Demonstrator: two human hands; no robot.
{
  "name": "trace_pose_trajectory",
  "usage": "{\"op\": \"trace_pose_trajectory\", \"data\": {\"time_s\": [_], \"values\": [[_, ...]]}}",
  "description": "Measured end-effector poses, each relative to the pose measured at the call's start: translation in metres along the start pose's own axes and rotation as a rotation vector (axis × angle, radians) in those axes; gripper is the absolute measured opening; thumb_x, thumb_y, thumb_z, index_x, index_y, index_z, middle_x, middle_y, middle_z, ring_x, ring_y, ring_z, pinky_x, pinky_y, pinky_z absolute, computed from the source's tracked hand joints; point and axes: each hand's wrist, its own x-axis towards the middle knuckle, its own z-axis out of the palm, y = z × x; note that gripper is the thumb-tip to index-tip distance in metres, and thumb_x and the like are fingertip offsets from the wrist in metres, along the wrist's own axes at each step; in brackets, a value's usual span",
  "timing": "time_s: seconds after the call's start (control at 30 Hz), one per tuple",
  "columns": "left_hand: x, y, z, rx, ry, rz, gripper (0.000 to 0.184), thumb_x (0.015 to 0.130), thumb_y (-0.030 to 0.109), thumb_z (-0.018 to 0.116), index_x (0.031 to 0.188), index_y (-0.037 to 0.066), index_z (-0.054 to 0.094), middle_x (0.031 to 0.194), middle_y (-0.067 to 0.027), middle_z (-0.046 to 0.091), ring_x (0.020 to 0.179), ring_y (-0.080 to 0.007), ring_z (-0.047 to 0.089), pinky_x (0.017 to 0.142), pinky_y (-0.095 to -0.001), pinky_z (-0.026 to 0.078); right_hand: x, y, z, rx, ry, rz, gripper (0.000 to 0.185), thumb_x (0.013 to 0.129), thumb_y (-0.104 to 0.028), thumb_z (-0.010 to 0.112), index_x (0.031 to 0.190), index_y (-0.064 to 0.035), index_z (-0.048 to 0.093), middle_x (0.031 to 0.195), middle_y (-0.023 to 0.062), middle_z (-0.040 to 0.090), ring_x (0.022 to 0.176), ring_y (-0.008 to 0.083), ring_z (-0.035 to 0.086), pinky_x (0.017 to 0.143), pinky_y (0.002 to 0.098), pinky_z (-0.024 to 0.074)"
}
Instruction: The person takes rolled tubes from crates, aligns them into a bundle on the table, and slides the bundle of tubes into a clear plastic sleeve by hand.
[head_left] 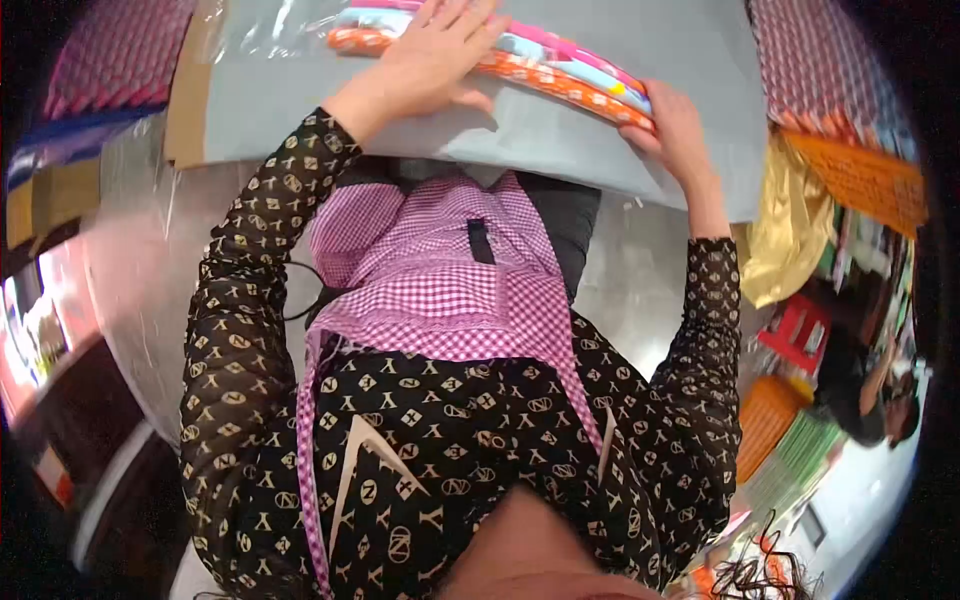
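Observation:
Several long rolled or folded pieces lie side by side across the grey tabletop (300,115): an orange one with white patterns (545,77) nearest the body, with light blue and pink ones (545,42) beyond it. My left hand (440,50) rests flat on them left of centre, fingers spread and thumb out to the side. At their right end my right hand (672,125) is wrapped round the ends of the pieces, thumb on the near side.
Clear plastic film (265,30) lies at the table's back left. Stacks of patterned goods stand at the left (125,50) and right (835,65). Yellow cloth (785,225) hangs at the right. Another person (860,395) is at the far right, near a red item (797,330).

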Motion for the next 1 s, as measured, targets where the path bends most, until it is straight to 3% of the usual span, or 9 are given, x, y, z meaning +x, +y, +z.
{"op": "trace_pose_trajectory", "data": {"time_s": [0.13,0.27,0.37,0.47,0.57,0.67,0.73,0.83,1.0], "values": [[0.039,0.002,0.018,0.026,-0.024,0.118,0.099,0.067,0.058,0.074,0.136,-0.005,0.041,0.133,-0.0264,0.047,0.132,-0.0448,0.037,0.110,-0.0534,0.029,-0.004,0.010,0.011,-0.033,0.051,-0.061,0.070,0.078,-0.039,0.071,0.135,-0.0087,0.044,0.119,0.0136,0.059,0.109,0.0339,0.054,0.093,0.0440,0.0399],[0.049,-0.009,0.061,0.100,0.033,0.146,0.085,0.075,0.052,0.072,0.133,-0.003,0.043,0.122,-0.0214,0.054,0.119,-0.0364,0.051,0.101,-0.0459,0.041,-0.005,0.012,0.011,-0.038,0.001,-0.005,0.073,0.078,-0.042,0.071,0.136,-0.0078,0.043,0.124,0.0135,0.057,0.113,0.0340,0.053,0.096,0.0444,0.0390],[0.051,-0.007,0.064,0.046,-0.025,0.079,0.092,0.067,0.054,0.076,0.131,-0.002,0.043,0.124,-0.0196,0.054,0.118,-0.0351,0.051,0.101,-0.0441,0.041,-0.008,0.012,0.011,-0.081,0.035,-0.009,0.079,0.077,-0.048,0.071,0.139,-0.0074,0.041,0.129,0.0148,0.054,0.118,0.0340,0.050,0.101,0.0450,0.0372],[0.051,-0.009,0.070,0.106,0.134,0.152,0.087,0.066,0.054,0.076,0.125,-0.003,0.048,0.114,-0.0178,0.058,0.108,-0.0326,0.056,0.095,-0.0411,0.044,-0.014,0.013,0.002,-0.010,0.038,-0.050,0.085,0.076,-0.050,0.071,0.141,-0.0076,0.039,0.132,0.0162,0.052,0.123,0.0346,0.048,0.104,0.0455,0.0355],[0.050,-0.007,0.063,0.100,0.119,0.139,0.088,0.066,0.054,0.076,0.126,-0.003,0.046,0.114,-0.0174,0.058,0.109,-0.0327,0.056,0.095,-0.0412,0.044,-0.033,0.021,-0.007,-0.069,0.164,-0.056,0.087,0.075,-0.047,0.073,0.143,-0.0076,0.037,0.136,0.0169,0.049,0.127,0.0345,0.045,0.105,0.0464,0.0340],[0.051,-0.007,0.064,0.109,0.081,0.126,0.090,0.066,0.054,0.076,0.128,-0.002,0.045,0.115,-0.0176,0.058,0.110,-0.0335,0.056,0.096,-0.0422,0.043,-0.059,0.040,-0.021,-0.028,0.260,0.084,0.072,0.078,-0.038,0.075,0.136,-0.0059,0.047,0.131,0.0161,0.055,0.122,0.0334,0.050,0.101,0.0442,0.0388],[0.052,-0.006,0.065,0.112,0.003,0.067,0.092,0.065,0.054,0.077,0.130,-0.002,0.044,0.118,-0.0178,0.056,0.111,-0.0342,0.055,0.096,-0.0448,0.043,-0.078,0.055,-0.019,0.170,0.325,0.304,0.051,0.082,-0.025,0.074,0.126,-0.0047,0.058,0.121,0.0152,0.061,0.111,0.0295,0.058,0.092,0.0396,0.0465],[0.052,-0.005,0.063,0.093,0.006,0.079,0.094,0.065,0.055,0.076,0.132,-0.002,0.042,0.119,-0.0174,0.056,0.112,-0.0346,0.054,0.097,-0.0460,0.042,-0.097,0.062,-0.008,0.262,0.312,0.423,0.038,0.084,-0.016,0.071,0.118,-0.0038,0.063,0.113,0.0136,0.065,0.100,0.0252,0.063,0.084,0.0358,0.0507],[0.053,-0.002,0.061,0.081,-0.014,0.063,0.095,0.065,0.053,0.077,0.132,-0.003,0.042,0.122,-0.0173,0.055,0.115,-0.0347,0.053,0.098,-0.0460,0.042,-0.098,0.062,0.015,0.413,0.274,0.412,0.049,0.083,-0.014,0.071,0.128,-0.0048,0.056,0.121,0.0134,0.062,0.100,0.0251,0.062,0.086,0.0350,0.0505]]}}
